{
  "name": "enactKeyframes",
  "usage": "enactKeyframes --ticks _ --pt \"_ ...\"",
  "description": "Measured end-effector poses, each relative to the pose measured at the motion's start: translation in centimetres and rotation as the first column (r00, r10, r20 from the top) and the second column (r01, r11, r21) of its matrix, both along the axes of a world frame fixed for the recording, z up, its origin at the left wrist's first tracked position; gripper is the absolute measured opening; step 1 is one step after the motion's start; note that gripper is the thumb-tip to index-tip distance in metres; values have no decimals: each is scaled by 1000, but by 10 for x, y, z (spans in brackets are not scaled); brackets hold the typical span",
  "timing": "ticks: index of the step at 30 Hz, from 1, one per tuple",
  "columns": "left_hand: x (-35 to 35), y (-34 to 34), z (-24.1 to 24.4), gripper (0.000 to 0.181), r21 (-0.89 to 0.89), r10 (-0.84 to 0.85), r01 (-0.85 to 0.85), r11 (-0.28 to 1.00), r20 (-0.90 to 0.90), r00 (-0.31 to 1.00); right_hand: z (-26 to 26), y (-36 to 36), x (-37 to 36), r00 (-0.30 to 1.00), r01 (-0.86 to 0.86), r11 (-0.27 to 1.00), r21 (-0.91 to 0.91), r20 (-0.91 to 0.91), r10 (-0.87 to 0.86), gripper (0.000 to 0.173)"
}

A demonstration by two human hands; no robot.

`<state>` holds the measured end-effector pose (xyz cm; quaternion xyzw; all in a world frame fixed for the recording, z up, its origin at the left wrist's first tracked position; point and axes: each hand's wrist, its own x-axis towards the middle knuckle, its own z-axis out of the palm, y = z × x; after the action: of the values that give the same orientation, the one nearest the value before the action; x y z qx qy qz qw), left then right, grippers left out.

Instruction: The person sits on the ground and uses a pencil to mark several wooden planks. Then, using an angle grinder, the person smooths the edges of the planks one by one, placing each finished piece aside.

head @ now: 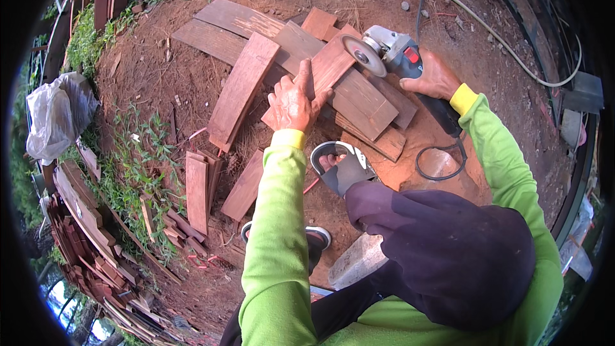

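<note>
With its fingers spread on top, my left hand [295, 101] presses down a reddish wooden board [331, 65] that lies slantwise across other planks. My right hand [435, 74] grips the body of an angle grinder [399, 50] with a red switch. The grinder's disc [363, 55] stands at the far right end of the held board; whether it touches or spins I cannot tell. Beneath are wider weathered planks [362, 101]. Left of my left hand lie two stacked short boards [244, 89]. A sandalled foot [341, 163] is close to the planks' near side.
The grinder's black cord [444, 178] loops on the soil, and a pale hose [473, 12] curves at the upper right. Short boards [197, 192] lie at the lower left, near a heap of wood offcuts [96, 259]. A plastic bag [60, 115] is at the far left. A stone block [358, 259] is near my legs.
</note>
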<state>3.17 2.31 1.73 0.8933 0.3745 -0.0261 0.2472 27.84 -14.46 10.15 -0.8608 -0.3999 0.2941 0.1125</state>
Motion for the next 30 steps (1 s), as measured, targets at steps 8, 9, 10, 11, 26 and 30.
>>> enactKeyframes --ticks 8,9,10,11,26,30 --pt "-1 0 0 86 -9 10 -10 1000 13 1000 1 3 -2 1000 4 1000 27 6 -4 60" --pt "0 -1 1 86 -13 8 -8 1000 14 1000 -1 2 -1 1000 1 999 35 11 -2 60" --pt "1 -1 2 86 -17 7 -7 1000 15 1000 -5 -1 2 1000 -2 999 43 16 2 60" --pt "2 -1 3 86 -20 7 -6 1000 16 1000 -7 -2 3 1000 -7 999 51 21 6 59" --pt "0 -4 11 79 -47 51 -50 998 25 998 -6 6 3 998 18 999 48 -54 -16 60" --pt "-1 -4 10 79 -41 52 -50 998 43 998 -6 7 2 999 19 998 60 -46 -17 60"
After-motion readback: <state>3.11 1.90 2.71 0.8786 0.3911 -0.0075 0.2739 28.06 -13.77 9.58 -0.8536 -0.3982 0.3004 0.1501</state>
